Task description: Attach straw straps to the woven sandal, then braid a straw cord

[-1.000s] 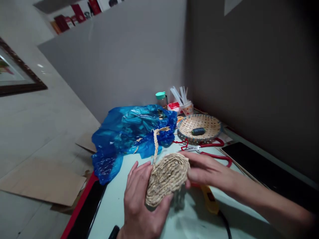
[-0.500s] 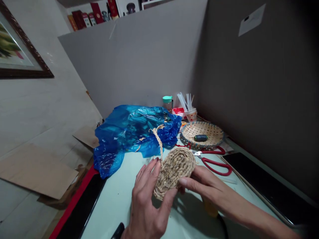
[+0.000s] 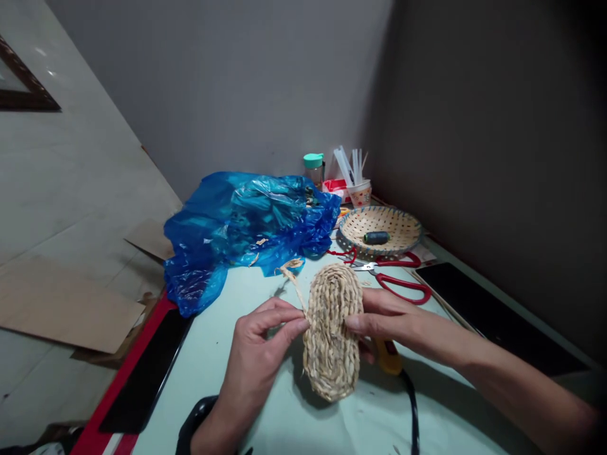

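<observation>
An oval woven straw piece of coiled braid is held a little above the table, its long side pointing away from me. My right hand grips its right edge, thumb on top and fingers underneath. At the left edge, my left hand pinches the place where a loose straw braid leaves the oval. That braid's free end reaches toward a blue plastic bag. The fingers beneath the oval are mostly hidden.
Red-handled scissors lie open beyond my right hand. Behind them a woven basket holds a dark thread spool. A yellow tool with a black cord rests near my right wrist. Farther back stand a cup of sticks and a green-lidded jar.
The straw oval has turned upright in view and shows more of its face. My left hand has gone from spread along its edge to a pinch at the braid. The view has tilted down.
</observation>
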Demonstrator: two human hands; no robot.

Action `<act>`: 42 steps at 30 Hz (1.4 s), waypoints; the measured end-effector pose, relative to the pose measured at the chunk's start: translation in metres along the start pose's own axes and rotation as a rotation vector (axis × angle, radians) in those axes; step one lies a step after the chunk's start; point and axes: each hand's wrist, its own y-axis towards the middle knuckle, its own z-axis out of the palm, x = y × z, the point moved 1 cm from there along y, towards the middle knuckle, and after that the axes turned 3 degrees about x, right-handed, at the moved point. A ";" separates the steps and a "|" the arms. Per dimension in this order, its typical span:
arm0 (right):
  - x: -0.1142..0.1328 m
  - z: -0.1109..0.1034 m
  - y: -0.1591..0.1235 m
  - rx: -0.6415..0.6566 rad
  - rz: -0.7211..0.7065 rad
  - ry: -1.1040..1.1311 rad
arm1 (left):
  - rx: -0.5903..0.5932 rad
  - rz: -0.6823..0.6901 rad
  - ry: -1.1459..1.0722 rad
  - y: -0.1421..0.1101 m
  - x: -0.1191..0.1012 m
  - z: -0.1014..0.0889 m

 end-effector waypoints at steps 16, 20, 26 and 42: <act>0.005 -0.001 -0.003 0.139 -0.011 0.028 | 0.133 -0.378 -0.377 0.001 0.010 0.003; 0.004 -0.001 -0.002 0.179 -0.032 0.034 | 0.158 -0.343 -0.315 0.001 0.012 0.004; -0.002 -0.004 0.000 0.089 -0.051 0.028 | 0.029 -0.134 -0.082 0.001 0.010 0.003; -0.018 0.022 0.014 -0.051 -0.155 -0.059 | 0.064 -0.223 -0.022 0.008 0.014 -0.003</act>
